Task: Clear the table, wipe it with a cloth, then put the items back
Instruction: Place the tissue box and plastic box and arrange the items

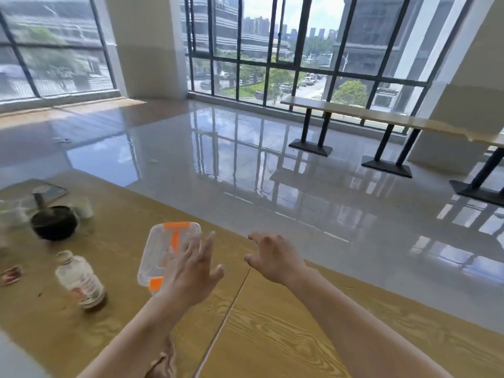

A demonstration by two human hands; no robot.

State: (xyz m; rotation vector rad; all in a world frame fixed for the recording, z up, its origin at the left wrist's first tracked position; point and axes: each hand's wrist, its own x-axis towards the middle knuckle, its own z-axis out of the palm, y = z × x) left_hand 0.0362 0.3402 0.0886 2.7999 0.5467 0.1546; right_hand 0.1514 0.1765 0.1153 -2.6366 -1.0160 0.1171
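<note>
A clear plastic food box (161, 249) with orange clips lies on the wooden table (272, 328). My left hand (191, 271) hovers over its near right corner, fingers spread, holding nothing. My right hand (275, 257) is a little to the right of the box, above the table's far edge, fingers curled apart and empty. To the left stand a clear bottle (80, 279) without a cap, a dark bowl (54, 222) with a utensil in it, and a white cup (84, 207). A tablet (47, 190) lies behind the bowl.
A small wrapper (11, 274) lies at the table's left edge. Beyond the table stretches a glossy tiled floor (245, 159). Long tables on black pedestals (381, 115) stand at the right by tall windows.
</note>
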